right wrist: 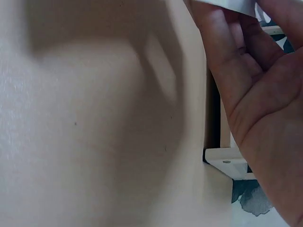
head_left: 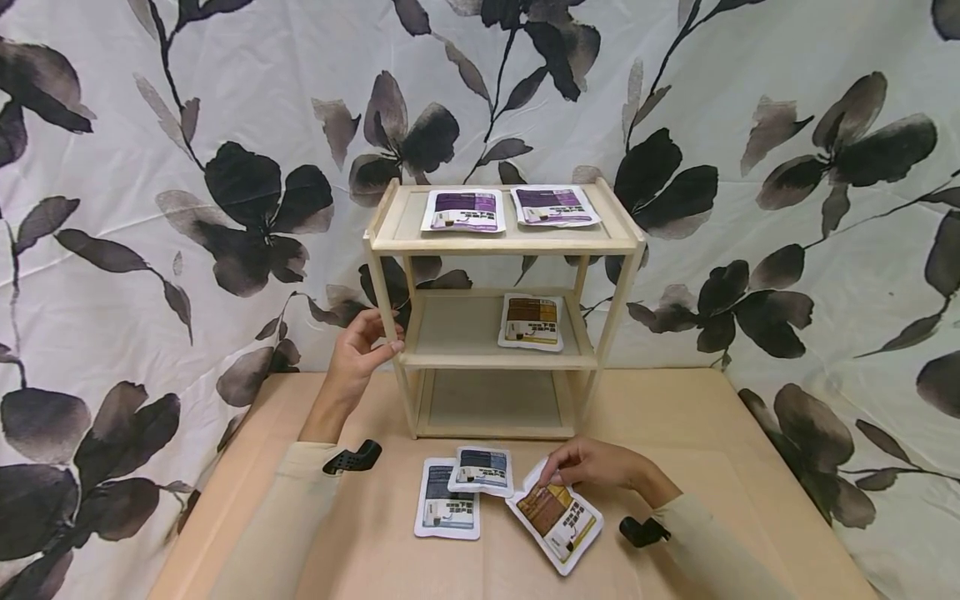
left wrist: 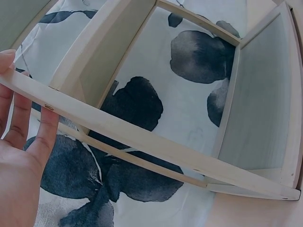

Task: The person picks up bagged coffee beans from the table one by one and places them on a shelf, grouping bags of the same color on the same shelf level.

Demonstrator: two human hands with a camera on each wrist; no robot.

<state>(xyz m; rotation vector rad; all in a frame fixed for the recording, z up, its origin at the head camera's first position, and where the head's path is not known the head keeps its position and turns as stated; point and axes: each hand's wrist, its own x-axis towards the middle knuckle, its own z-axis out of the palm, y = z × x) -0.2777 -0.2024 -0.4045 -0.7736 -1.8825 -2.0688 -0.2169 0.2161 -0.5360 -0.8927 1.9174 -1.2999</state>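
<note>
A pale wooden three-tier shelf (head_left: 504, 243) stands at the back of the table. My left hand (head_left: 378, 335) grips its front left post at middle-shelf height; in the left wrist view the fingers (left wrist: 21, 124) lie against that post (left wrist: 142, 137). My right hand (head_left: 552, 477) pinches the far edge of a brown packet (head_left: 561, 518) that lies on the table in front of the shelf. In the right wrist view the fingers (right wrist: 222, 42) curl round the packet's white edge (right wrist: 232, 4).
Two purple packets (head_left: 463, 210) (head_left: 553, 206) lie on the top shelf and one brown packet (head_left: 532, 322) on the middle shelf. Two blue packets (head_left: 448, 508) (head_left: 482, 471) overlap on the tan table (head_left: 675, 417). The bottom shelf (head_left: 491, 400) holds nothing. A flowered cloth (head_left: 787, 208) hangs behind.
</note>
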